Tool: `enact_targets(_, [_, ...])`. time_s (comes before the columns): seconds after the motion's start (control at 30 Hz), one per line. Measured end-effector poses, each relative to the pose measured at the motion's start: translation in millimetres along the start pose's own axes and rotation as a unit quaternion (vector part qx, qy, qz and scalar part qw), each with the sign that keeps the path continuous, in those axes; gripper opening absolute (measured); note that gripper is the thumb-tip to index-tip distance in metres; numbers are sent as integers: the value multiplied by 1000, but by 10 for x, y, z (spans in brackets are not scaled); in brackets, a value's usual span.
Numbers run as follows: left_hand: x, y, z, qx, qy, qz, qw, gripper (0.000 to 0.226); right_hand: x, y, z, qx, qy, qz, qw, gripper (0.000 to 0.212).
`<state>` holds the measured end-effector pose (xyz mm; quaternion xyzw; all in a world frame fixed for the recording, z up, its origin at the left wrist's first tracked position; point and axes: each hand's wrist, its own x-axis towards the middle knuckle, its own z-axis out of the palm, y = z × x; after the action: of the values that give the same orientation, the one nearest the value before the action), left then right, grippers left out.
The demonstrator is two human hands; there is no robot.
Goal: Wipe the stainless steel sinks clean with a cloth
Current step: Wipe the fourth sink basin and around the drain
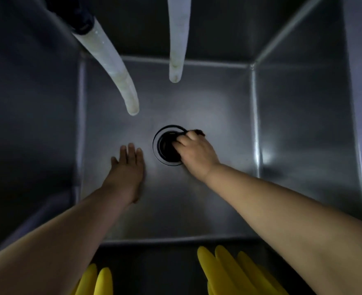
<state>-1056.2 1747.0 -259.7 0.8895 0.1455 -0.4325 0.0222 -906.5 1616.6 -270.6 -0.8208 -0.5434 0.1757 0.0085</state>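
Note:
I look straight down into a deep stainless steel sink (218, 99) in dim light. Its round black drain (164, 149) sits at the middle of the floor. My right hand (196, 154) lies over the drain's right edge, fingers curled round a dark cloth (199, 132) of which only a small corner shows past my knuckles. My left hand (126, 169) rests flat on the sink floor left of the drain, fingers straight and together, holding nothing.
Two pale hoses hang down into the sink from above: a curved left hose (114, 67) and a straight middle hose (179, 39). Yellow rubber gloves (229, 271) drape over the near rim, with a second yellow glove (97, 279) to their left.

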Motion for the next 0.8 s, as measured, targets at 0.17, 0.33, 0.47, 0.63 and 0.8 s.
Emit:
enact_targets(0.17, [-1, 15, -28, 7, -8, -12, 1000, 125, 235, -169, 140, -27, -46, 5, 999, 32])
enact_targets(0.33, [10, 29, -44, 11, -9, -22, 1000, 127, 256, -92, 115, 17, -150, 10, 988, 42])
enact_targets(0.47, [15, 35, -51, 0, -11, -29, 1000, 125, 342, -88, 90, 6, -197, 15, 980, 58])
enact_targets(0.63, [4, 21, -48, -5, -10, -26, 1000, 122, 347, -41, 98, 24, -179, 0, 984, 51])
enact_targets(0.8, [8, 17, -36, 0, -6, -25, 1000, 121, 360, 1, 99, 52, -161, -26, 985, 47])
